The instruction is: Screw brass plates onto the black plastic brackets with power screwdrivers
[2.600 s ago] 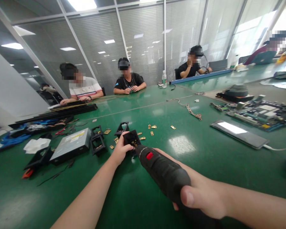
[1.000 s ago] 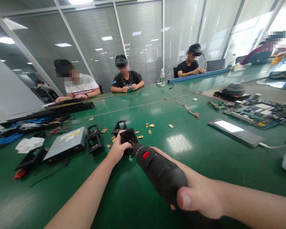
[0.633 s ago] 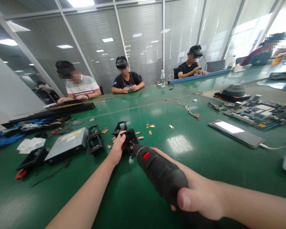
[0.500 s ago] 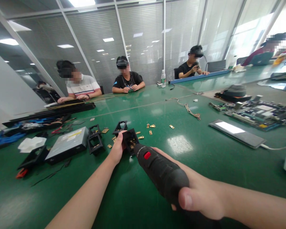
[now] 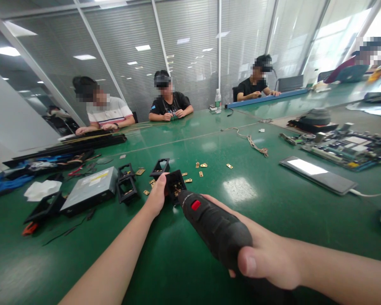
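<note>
My left hand (image 5: pixel 157 195) is closed on a black plastic frame (image 5: pixel 175 178) with brass-coloured parts inside it. My right hand (image 5: pixel 269 256) grips a black power screwdriver (image 5: pixel 216 224) with a red switch on top. Its front end points into the opening of the frame; whether the tip touches the parts inside I cannot make out. Just beyond my left hand stands another black frame (image 5: pixel 160 167), and two more frames (image 5: pixel 127 190) sit to the left. Small brass plates (image 5: pixel 201 173) lie scattered around and behind the held frame.
A metal disc drive (image 5: pixel 90 190) lies on the left beside white tissue (image 5: pixel 42 190) and cables. On the right are a phone (image 5: pixel 317 174) on a cable, a circuit board (image 5: pixel 349 146) and a bundled cord (image 5: pixel 257 146). Several people sit across the green table (image 5: pixel 190 262).
The held frame has turned slightly, so its opening and the brass parts show more. The screwdriver stays nearly in place. A person at the back right has lowered a hand.
</note>
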Motion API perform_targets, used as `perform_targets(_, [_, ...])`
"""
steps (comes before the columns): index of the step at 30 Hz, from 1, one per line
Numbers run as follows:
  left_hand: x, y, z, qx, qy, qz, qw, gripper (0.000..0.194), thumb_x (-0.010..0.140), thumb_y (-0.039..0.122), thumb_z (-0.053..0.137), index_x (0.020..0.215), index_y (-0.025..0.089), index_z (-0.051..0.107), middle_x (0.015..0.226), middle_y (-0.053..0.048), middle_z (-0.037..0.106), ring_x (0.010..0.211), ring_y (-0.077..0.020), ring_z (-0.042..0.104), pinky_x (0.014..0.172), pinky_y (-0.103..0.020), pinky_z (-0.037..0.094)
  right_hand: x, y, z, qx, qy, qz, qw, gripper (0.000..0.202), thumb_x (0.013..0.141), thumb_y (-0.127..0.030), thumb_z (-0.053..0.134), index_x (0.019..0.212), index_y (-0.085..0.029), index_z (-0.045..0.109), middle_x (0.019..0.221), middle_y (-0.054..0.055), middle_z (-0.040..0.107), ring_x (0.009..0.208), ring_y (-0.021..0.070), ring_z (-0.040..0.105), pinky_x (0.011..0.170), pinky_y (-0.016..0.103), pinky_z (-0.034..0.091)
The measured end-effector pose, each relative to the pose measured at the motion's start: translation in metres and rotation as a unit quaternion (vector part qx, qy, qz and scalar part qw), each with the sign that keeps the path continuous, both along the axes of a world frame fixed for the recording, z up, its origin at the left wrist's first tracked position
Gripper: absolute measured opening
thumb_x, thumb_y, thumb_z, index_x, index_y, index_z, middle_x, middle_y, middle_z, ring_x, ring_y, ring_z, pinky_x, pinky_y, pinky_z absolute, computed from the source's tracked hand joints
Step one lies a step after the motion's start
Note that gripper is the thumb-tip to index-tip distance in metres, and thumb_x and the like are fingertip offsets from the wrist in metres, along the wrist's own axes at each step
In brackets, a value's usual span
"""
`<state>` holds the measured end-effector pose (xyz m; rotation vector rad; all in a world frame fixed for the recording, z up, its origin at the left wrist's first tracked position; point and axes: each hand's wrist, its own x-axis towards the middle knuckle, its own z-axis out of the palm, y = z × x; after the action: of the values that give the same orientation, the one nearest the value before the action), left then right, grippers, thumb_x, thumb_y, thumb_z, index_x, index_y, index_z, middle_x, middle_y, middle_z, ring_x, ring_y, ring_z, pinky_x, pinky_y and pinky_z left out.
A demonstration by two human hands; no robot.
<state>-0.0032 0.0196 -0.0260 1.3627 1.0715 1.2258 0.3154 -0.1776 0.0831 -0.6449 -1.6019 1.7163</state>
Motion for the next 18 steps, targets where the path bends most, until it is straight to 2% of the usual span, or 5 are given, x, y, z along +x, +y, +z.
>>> perform_targets(2, [-0.0008,-0.0012,0.0016,0.015,0.027,-0.004,1.000,0.102,0.092,0.119,0.076,0.127,0.023,0.085,0.128,-0.014,0.092,0.129,-0.0431,0.086,0.108,-0.054,0.074,0.0010,-0.0008,-0.0023,-0.004,-0.001,-0.004,1.000,0.168,0.085,-0.123,0.086,0.208,-0.020,0.037,0.176,0.024,0.073,0.150,0.0438,0.072,0.128,0.056,0.064])
perform_targets(4, [-0.0008,-0.0014,0.0029,0.015,0.025,0.000,1.000,0.103,0.092,0.119,0.076,0.127,0.023,0.085,0.130,-0.015,0.092,0.129,-0.0436,0.086,0.110,-0.055,0.073,0.0027,-0.0019,-0.0057,-0.010,-0.008,-0.009,1.000,0.165,0.085,-0.124,0.084,0.208,-0.023,0.038,0.168,0.023,0.077,0.118,0.0338,0.078,0.101,0.047,0.070])
perform_targets(7, [0.0002,-0.0001,0.0032,-0.005,-0.007,0.004,1.000,0.106,0.085,0.119,0.085,0.130,0.023,0.087,0.135,-0.018,0.093,0.139,-0.0477,0.085,0.116,-0.058,0.073,0.0049,-0.0042,-0.0093,-0.019,-0.012,-0.005,1.000,0.160,0.085,-0.124,0.084,0.205,-0.026,0.042,0.165,0.023,0.077,0.085,0.0203,0.071,0.069,0.034,0.060])
perform_targets(12, [0.0013,0.0022,-0.0011,-0.010,-0.034,0.013,0.999,0.107,0.082,0.118,0.090,0.129,0.022,0.093,0.139,-0.020,0.096,0.146,-0.0495,0.086,0.124,-0.061,0.072,0.0049,-0.0070,-0.0083,-0.013,-0.018,-0.009,1.000,0.166,0.083,-0.126,0.082,0.207,-0.025,0.038,0.178,0.026,0.071,0.084,0.0182,0.069,0.066,0.033,0.060])
perform_targets(18, [0.0028,0.0015,-0.0029,-0.023,-0.059,0.026,0.998,0.109,0.077,0.118,0.094,0.128,0.021,0.095,0.138,-0.019,0.097,0.144,-0.0503,0.088,0.125,-0.062,0.074,0.0054,-0.0069,-0.0093,-0.017,-0.032,-0.004,0.999,0.171,0.082,-0.127,0.081,0.210,-0.024,0.031,0.166,0.025,0.078,0.085,0.0209,0.074,0.068,0.034,0.063])
